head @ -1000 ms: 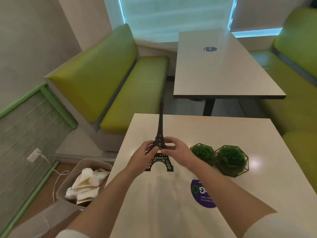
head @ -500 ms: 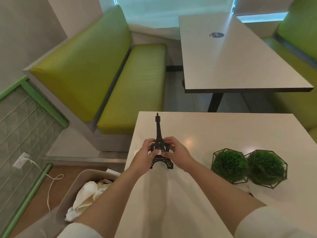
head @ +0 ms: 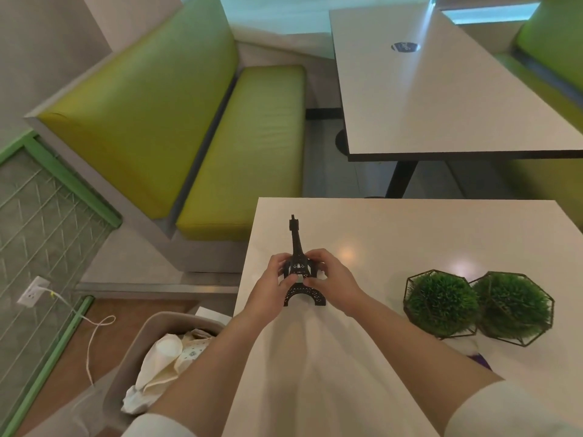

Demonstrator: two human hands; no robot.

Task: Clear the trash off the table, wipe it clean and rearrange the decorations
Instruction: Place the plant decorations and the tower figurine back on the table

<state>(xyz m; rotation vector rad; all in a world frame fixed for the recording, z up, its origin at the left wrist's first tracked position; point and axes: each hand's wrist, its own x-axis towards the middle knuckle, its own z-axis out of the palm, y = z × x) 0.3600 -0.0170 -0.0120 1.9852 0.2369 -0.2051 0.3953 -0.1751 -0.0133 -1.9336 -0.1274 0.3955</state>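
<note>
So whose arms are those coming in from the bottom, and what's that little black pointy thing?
Those arms belong to a person, not a machine. The person wears a camera on their head, so you see just what they see when they look down at their own hands. There is only this one view.

The black pointy thing is a little Eiffel Tower model. The left hand and the right hand both hold it around its middle, and its feet seem to rest on the white table.

Beside it, to the right, sit two fuzzy green ball plants in black wire frames. Down on the floor to the left is a bin with crumpled paper trash inside.
</note>
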